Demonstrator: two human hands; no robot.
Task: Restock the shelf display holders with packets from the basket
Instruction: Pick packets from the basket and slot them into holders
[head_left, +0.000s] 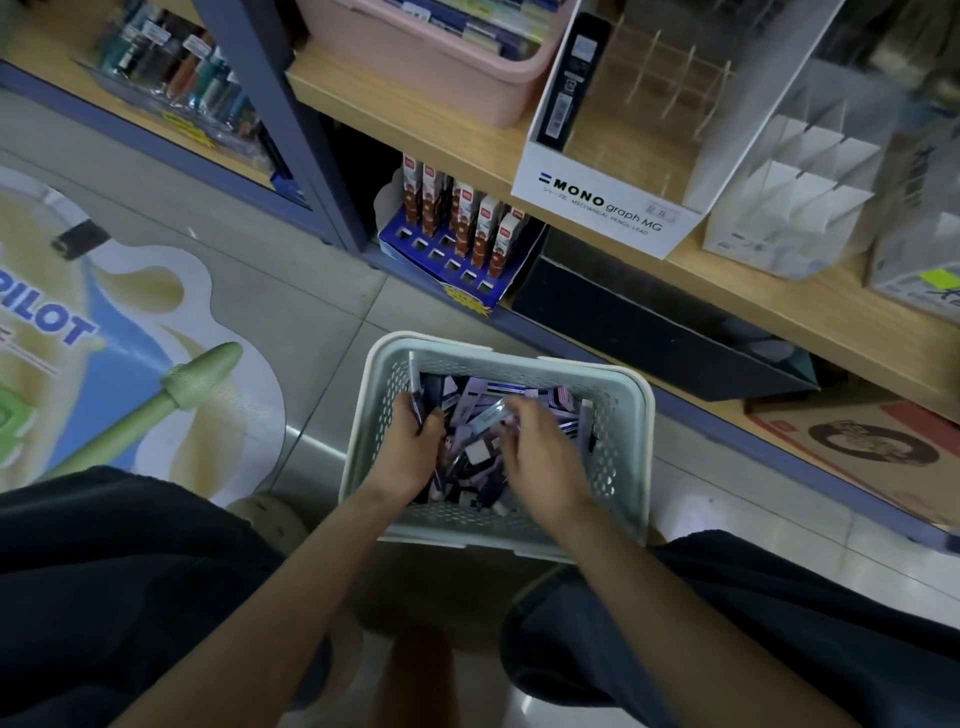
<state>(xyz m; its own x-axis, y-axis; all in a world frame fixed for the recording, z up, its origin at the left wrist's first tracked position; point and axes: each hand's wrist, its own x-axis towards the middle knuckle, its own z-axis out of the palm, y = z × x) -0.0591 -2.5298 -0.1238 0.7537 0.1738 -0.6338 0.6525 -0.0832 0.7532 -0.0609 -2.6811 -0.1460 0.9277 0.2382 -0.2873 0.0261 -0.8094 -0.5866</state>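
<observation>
A pale green perforated basket (618, 441) sits on the floor in front of me, filled with several small purple, black and white packets (470, 452). Both hands are down inside it. My left hand (413, 447) grips a small stack of dark packets (418, 402) against the basket's left side. My right hand (540, 457) reaches over the pile and pinches a pale packet (488, 415) at its fingertips. On the wooden shelf above stands a white MONO graph MG display holder (608, 208) with bare divider slots, and beside it a grey-white divided holder (789, 176).
A pink tub (436, 67) stands on the shelf to the left of the MONO holder. A blue display of brown boxed items (457, 234) sits on the lower shelf, a cardboard box (862, 441) at lower right. A Pilot floor sticker (104, 332) lies left. My knees flank the basket.
</observation>
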